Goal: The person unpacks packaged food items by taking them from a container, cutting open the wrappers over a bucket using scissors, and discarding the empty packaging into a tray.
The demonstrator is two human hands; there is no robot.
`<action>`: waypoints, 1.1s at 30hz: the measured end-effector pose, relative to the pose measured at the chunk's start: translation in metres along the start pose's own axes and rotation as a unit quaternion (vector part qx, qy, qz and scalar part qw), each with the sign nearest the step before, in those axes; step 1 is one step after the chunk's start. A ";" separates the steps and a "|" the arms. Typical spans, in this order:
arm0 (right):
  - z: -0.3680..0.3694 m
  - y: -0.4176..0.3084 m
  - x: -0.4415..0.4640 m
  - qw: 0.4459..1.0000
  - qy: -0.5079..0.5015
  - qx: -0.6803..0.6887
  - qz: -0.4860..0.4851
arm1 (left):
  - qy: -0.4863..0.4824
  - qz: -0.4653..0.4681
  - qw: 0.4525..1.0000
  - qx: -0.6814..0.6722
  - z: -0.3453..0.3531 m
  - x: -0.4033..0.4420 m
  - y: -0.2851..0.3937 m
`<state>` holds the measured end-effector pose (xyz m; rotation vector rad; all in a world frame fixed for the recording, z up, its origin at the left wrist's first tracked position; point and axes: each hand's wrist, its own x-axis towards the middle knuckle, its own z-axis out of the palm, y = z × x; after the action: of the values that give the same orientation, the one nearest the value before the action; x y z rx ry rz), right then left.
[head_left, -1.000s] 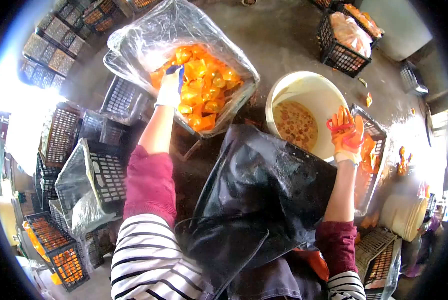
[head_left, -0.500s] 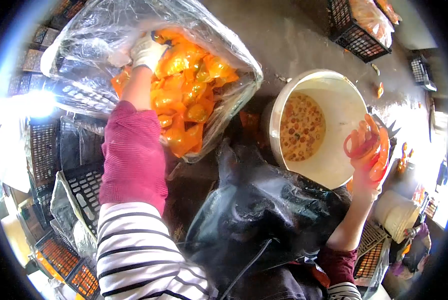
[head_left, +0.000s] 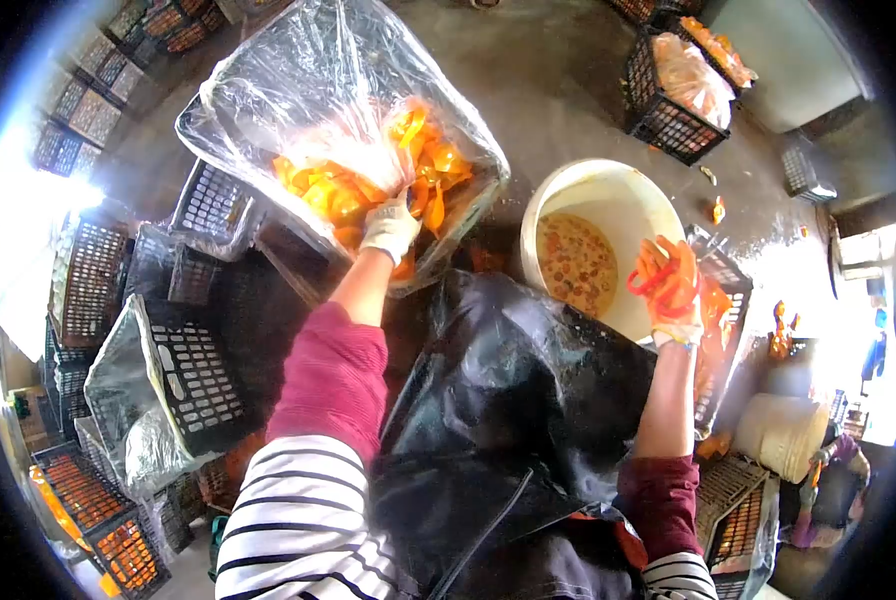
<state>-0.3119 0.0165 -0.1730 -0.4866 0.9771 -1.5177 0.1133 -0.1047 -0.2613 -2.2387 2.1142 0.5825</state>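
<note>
My left hand [head_left: 392,226], in a pale glove, reaches into a crate lined with clear plastic [head_left: 268,95]. It is closed at the near side of a heap of glossy orange pieces [head_left: 328,190]. Whether it grips the pieces or gathered plastic film is hidden. To the right, a white bucket [head_left: 658,205] holds cloudy liquid with many small round reddish-brown bits [head_left: 576,262]. My right hand [head_left: 671,290], in an orange glove with a pale cuff, is raised by the bucket's right rim. Its fingers are around a red loop-shaped thing [head_left: 652,284], which resembles a scissor handle.
A black apron [head_left: 518,370] covers my lap. Right of the bucket stands a crate with orange contents [head_left: 713,330]. Black crates [head_left: 203,370] stand at left. Another black crate [head_left: 673,125] holds a bagged load at upper right. A person [head_left: 828,490] is at far right.
My left hand has moved right and nearer to me within the lined crate. My right hand stays by the bucket with the red thing. The whole view has shifted.
</note>
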 end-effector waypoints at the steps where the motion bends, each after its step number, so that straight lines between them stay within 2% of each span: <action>1: -0.002 0.000 -0.004 1.000 0.009 -0.007 -0.006 | 0.027 0.015 0.999 -0.026 0.001 -0.001 -0.006; 3: 0.002 0.000 -0.014 0.999 0.029 -0.017 -0.022 | 0.081 0.051 0.993 -0.075 -0.015 -0.007 -0.003; 4: -0.004 -0.002 -0.012 0.999 0.031 -0.004 0.012 | -0.041 -0.004 0.960 -0.277 -0.025 -0.007 -0.005; 5: -0.007 -0.002 -0.013 1.000 0.027 -0.004 -0.002 | -0.076 -0.108 0.910 -0.393 -0.047 -0.021 0.007; 6: -0.008 -0.002 -0.013 1.000 0.022 -0.005 -0.013 | 0.023 -0.064 0.833 -0.549 -0.034 -0.012 -0.004; 7: -0.008 -0.001 -0.013 1.000 0.016 -0.010 -0.021 | 0.121 -0.021 0.719 -0.684 -0.020 -0.005 -0.016; 9: -0.006 0.000 -0.014 0.999 0.012 -0.019 -0.023 | 0.152 -0.106 0.678 -0.711 -0.044 -0.017 -0.023; 11: -0.004 0.002 -0.010 1.000 0.007 -0.020 -0.011 | 0.193 -0.209 0.584 -0.760 -0.047 -0.007 -0.027; 13: -0.005 0.003 -0.004 1.000 0.004 -0.006 0.009 | 0.134 -0.214 0.593 -0.765 -0.057 0.014 -0.031; 14: 0.004 0.003 -0.006 1.000 -0.005 -0.018 -0.013 | 0.100 -0.215 0.599 -0.765 -0.060 0.027 -0.035; 15: 0.020 0.001 -0.011 0.999 -0.011 -0.031 -0.034 | 0.089 -0.100 0.673 -0.727 -0.056 0.050 -0.051; 16: 0.022 0.002 -0.012 0.999 -0.004 -0.036 -0.041 | 0.094 0.017 0.723 -0.684 -0.053 0.072 -0.068; 18: 0.022 0.006 -0.007 0.998 0.016 -0.035 -0.046 | 0.032 0.022 0.585 -0.810 -0.047 0.136 -0.075; 19: 0.017 0.009 -0.001 0.998 0.030 -0.030 -0.046 | 0.061 0.036 0.586 -0.807 -0.067 0.132 -0.066; 20: -0.009 0.014 0.009 0.998 -0.017 -0.049 -0.021 | 0.138 0.084 0.650 -0.743 -0.098 0.111 -0.052; 21: -0.011 0.011 0.006 0.993 -0.090 -0.054 -0.048 | 0.251 0.134 0.760 -0.584 -0.134 0.082 -0.038; 22: -0.010 0.010 -0.001 0.982 -0.164 -0.058 -0.073 | 0.396 0.162 0.849 -0.310 -0.169 0.052 -0.026; 23: -0.016 0.011 0.000 0.982 -0.166 -0.062 -0.066 | 0.486 0.168 0.852 -0.101 -0.206 0.019 -0.016; 24: -0.022 0.013 0.001 0.982 -0.169 -0.065 -0.058 | 0.539 0.171 0.825 0.023 -0.238 -0.003 -0.011; 25: -0.021 0.013 -0.003 0.981 -0.177 -0.051 -0.059 | 0.576 0.167 0.796 0.083 -0.265 -0.021 -0.007; 26: -0.017 0.012 -0.005 0.980 -0.187 -0.034 -0.064 | 0.445 0.189 0.834 -0.266 -0.284 -0.006 -0.014; 27: -0.015 0.012 -0.005 0.990 -0.133 -0.020 -0.036 | 0.353 0.148 0.701 -0.601 -0.304 0.000 -0.013; 28: -0.014 0.012 -0.003 0.997 -0.077 -0.002 -0.009 | 0.457 0.186 0.806 -0.326 -0.307 -0.009 -0.022; 29: -0.014 0.012 -0.002 0.998 -0.062 -0.017 -0.009 | 0.517 0.205 0.831 -0.020 -0.308 -0.021 -0.023; 30: -0.013 0.012 -0.002 0.998 -0.047 -0.033 -0.008 | 0.430 0.300 0.775 -0.352 -0.309 -0.012 -0.021; 31: -0.013 0.013 -0.001 0.998 -0.031 -0.050 -0.004 | 0.287 0.355 0.620 -0.638 -0.309 0.005 -0.020; 32: -0.016 0.012 0.001 0.998 -0.052 -0.037 0.013 | 0.110 0.363 0.385 -0.842 -0.307 0.013 -0.017; 33: -0.020 0.009 0.001 0.997 -0.073 -0.025 0.030 | 0.149 0.392 0.436 -0.797 -0.310 0.006 -0.008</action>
<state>-0.3222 0.0221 -0.1917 -0.5897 0.9092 -1.3865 0.2019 -0.1893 0.0235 -0.5545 3.0512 3.6755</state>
